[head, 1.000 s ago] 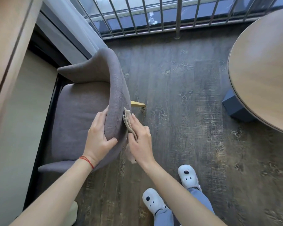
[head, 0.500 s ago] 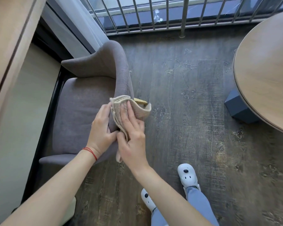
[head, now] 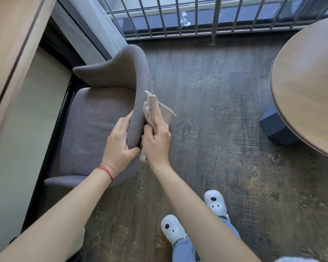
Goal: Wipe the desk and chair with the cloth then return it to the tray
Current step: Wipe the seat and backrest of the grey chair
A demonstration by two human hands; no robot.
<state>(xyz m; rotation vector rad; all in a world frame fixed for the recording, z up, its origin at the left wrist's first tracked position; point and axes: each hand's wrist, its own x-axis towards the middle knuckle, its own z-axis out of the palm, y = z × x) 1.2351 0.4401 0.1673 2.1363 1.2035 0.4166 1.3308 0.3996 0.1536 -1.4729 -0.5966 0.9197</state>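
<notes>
A grey upholstered chair stands left of centre, its curved backrest towards me. My left hand grips the top edge of the backrest, fingers on the seat side and thumb on the outer side. My right hand holds a beige cloth pressed against the outer face of the backrest. The cloth's upper corner sticks up above my fingers and a small end hangs below my palm. No tray is in view.
A round wooden table on a blue base fills the right edge. A metal railing runs along the top, with a curtain beside it. A wooden cabinet stands left. My feet in white shoes rest on dark wood floor.
The cloth went from the outer back up over the backrest's top edge, then back onto the outer face, higher than a second ago. My left hand stayed gripping the backrest.
</notes>
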